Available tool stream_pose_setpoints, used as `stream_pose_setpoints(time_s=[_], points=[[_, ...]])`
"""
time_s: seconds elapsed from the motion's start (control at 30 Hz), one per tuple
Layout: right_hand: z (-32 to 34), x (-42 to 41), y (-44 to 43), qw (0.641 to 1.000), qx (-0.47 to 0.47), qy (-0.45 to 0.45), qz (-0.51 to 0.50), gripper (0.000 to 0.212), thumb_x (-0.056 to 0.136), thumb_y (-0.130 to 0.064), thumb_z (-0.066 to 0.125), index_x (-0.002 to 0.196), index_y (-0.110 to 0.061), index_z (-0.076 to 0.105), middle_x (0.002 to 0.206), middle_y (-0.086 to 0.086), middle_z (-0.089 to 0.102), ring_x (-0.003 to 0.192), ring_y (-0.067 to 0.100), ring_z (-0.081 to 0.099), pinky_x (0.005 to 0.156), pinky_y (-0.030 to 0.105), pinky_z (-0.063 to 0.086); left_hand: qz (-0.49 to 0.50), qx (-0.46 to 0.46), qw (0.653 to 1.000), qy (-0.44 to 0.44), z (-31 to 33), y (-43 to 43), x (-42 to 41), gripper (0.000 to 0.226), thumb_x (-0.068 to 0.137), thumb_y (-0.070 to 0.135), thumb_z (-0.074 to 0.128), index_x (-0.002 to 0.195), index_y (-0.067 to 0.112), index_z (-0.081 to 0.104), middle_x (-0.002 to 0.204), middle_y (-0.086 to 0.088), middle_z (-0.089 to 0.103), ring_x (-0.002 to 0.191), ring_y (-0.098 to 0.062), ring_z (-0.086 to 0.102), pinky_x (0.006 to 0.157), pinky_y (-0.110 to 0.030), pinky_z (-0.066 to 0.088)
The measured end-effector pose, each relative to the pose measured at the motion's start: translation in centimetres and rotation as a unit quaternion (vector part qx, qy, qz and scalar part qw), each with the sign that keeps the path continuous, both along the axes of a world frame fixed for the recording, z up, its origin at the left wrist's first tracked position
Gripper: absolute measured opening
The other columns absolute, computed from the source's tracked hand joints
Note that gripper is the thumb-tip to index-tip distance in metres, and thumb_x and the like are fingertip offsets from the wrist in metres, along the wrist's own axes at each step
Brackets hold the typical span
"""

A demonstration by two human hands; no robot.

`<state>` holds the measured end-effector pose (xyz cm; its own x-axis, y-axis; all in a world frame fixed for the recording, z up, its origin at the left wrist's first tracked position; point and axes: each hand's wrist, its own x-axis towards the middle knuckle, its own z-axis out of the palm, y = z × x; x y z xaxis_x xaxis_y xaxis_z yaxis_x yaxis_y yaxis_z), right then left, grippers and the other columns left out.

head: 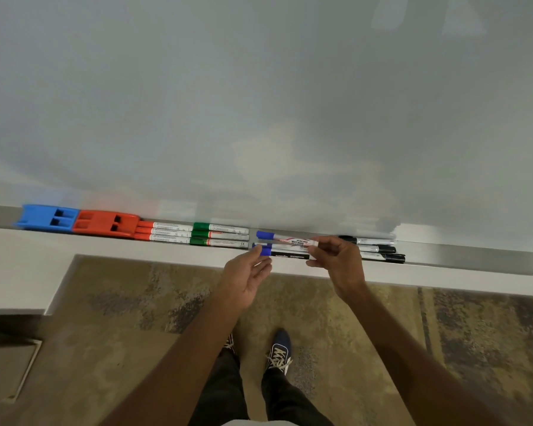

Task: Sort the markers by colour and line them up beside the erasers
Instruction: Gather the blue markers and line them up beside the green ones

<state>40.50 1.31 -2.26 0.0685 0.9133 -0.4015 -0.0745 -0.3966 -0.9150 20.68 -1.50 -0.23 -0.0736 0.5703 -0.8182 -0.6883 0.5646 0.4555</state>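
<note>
- At far left of the whiteboard's metal tray [474, 256] we see a blue eraser [45, 217], with a red eraser [105, 224] touching its right end.
- Just right of the red eraser lie three red markers [163, 232], stacked side by side along the tray with their caps against the eraser.
- Three green markers [219, 235] follow end to end with the red ones, caps to the left.
- The left hand [243, 281] reaches up from below the tray, palm turned toward the right. Its thumb tip touches the blue cap of the nearest blue marker and its fingers lie loosely extended just beneath; we cannot tell whether it pinches the cap.
- The blue markers [285, 238] sit at mid-tray between the two hands, caps to the left. The farthest one tilts slightly and the nearest one carries a black label.
- The right hand [340, 262] comes in from the right with fingers curled, thumb and fingertips pinching the right ends of the blue markers.
- Beyond the right hand, black markers [379, 249] lie bunched in the tray, most with their caps pointing right.
</note>
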Motion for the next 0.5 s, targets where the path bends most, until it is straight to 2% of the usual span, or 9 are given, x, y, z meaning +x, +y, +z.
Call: stream_pose_setpoints(time_s=[0.07, 0.1, 0.17, 0.2, 0.3, 0.37, 0.4, 0.43, 0.5], points=[[-0.4, 0.1, 0.7, 1.000, -0.002, -0.010, -0.006, 0.022, 0.084, 0.010, 0.069, 0.106, 0.011, 0.066, 0.090, 0.022, 0.070, 0.076, 0.024, 0.068, 0.065, 0.032, 0.062, -0.027, 0.009, 0.991, 0.131, -0.2, -0.7, -0.5, 0.032, 0.091, 0.011, 0.065, 0.122, 0.006, 0.058, 0.111, -0.014, 0.068, 0.101, -0.024, 0.068, 0.089, -0.035, 0.056], [-0.6, 0.2, 1.0, 1.000, -0.004, -0.017, -0.006, 0.020, 0.084, 0.010, 0.068, 0.104, 0.009, 0.067, 0.090, 0.021, 0.070, 0.076, 0.024, 0.068, 0.065, 0.031, 0.062, -0.066, 0.020, 0.970, 0.233, -0.3, -1.3, -0.6, 0.030, 0.092, 0.014, 0.063, 0.121, 0.011, 0.059, 0.111, -0.009, 0.069, 0.098, -0.019, 0.067, 0.082, -0.030, 0.056], [-0.8, 0.1, 1.4, 1.000, -0.008, -0.030, -0.004, 0.015, 0.085, 0.009, 0.068, 0.096, -0.001, 0.070, 0.088, 0.018, 0.071, 0.076, 0.024, 0.068, 0.066, 0.030, 0.062, -0.176, 0.087, 0.880, 0.433, -0.6, -2.3, -0.7, 0.027, 0.094, 0.020, 0.059, 0.121, 0.019, 0.058, 0.117, -0.002, 0.066, 0.102, -0.013, 0.063, 0.079, -0.023, 0.051], [-0.8, 0.0, 1.6, 0.999, -0.009, -0.037, -0.001, 0.015, 0.085, 0.008, 0.068, 0.093, -0.005, 0.070, 0.087, 0.016, 0.071, 0.077, 0.023, 0.069, 0.066, 0.030, 0.062, -0.234, 0.141, 0.827, 0.491, -1.0, -2.8, -0.7, 0.030, 0.096, 0.023, 0.056, 0.126, 0.020, 0.056, 0.125, -0.001, 0.063, 0.111, -0.013, 0.059, 0.086, -0.023, 0.048], [-1.1, -0.6, 2.3, 0.998, -0.007, -0.063, 0.011, 0.014, 0.085, 0.006, 0.069, 0.096, -0.004, 0.072, 0.088, 0.015, 0.073, 0.082, 0.024, 0.071, 0.070, 0.034, 0.063, -0.411, 0.257, 0.680, 0.550, -2.8, -3.2, -0.5, 0.055, 0.100, 0.040, 0.042, 0.150, 0.018, 0.033, 0.159, -0.001, 0.030, 0.146, -0.016, 0.024, 0.116, -0.034, 0.025], [-1.2, -1.2, 2.7, 0.996, -0.008, -0.088, 0.024, 0.016, 0.086, 0.003, 0.070, 0.102, 0.002, 0.071, 0.092, 0.019, 0.073, 0.085, 0.026, 0.071, 0.072, 0.036, 0.063, -0.520, 0.272, 0.545, 0.599, -4.0, -2.7, -0.3, 0.071, 0.099, 0.053, 0.026, 0.156, 0.016, 0.006, 0.164, -0.002, -0.005, 0.151, -0.017, -0.009, 0.123, -0.038, 0.001], [-1.3, -1.5, 2.9, 0.995, -0.012, -0.096, 0.027, 0.017, 0.086, 0.001, 0.070, 0.103, 0.003, 0.070, 0.093, 0.019, 0.073, 0.085, 0.026, 0.071, 0.072, 0.036, 0.063, -0.551, 0.270, 0.492, 0.618, -4.2, -2.5, -0.1, 0.075, 0.098, 0.058, 0.019, 0.156, 0.015, -0.003, 0.163, -0.003, -0.014, 0.149, -0.017, -0.018, 0.123, -0.040, -0.005], [-1.3, -1.8, 3.0, 0.994, -0.016, -0.106, 0.028, 0.017, 0.086, 0.000, 0.071, 0.103, 0.003, 0.071, 0.093, 0.019, 0.073, 0.084, 0.025, 0.071, 0.072, 0.036, 0.063, -0.567, 0.268, 0.457, 0.631, -4.4, -2.1, 0.1, 0.079, 0.097, 0.061, 0.014, 0.155, 0.014, -0.009, 0.162, -0.004, -0.018, 0.148, -0.018, -0.023, 0.122, -0.042, -0.008], [-1.3, -2.3, 3.1, 0.990, -0.021, -0.139, 0.027, 0.015, 0.086, -0.007, 0.073, 0.100, 0.000, 0.073, 0.088, 0.014, 0.075, 0.076, 0.018, 0.072, 0.075, 0.039, 0.062, -0.577, 0.266, 0.422, 0.647, -4.7, -1.5, 0.5, 0.082, 0.096, 0.064, 0.015, 0.154, 0.013, -0.013, 0.162, -0.006, -0.019, 0.148, -0.021, -0.023, 0.122, -0.046, -0.008]])
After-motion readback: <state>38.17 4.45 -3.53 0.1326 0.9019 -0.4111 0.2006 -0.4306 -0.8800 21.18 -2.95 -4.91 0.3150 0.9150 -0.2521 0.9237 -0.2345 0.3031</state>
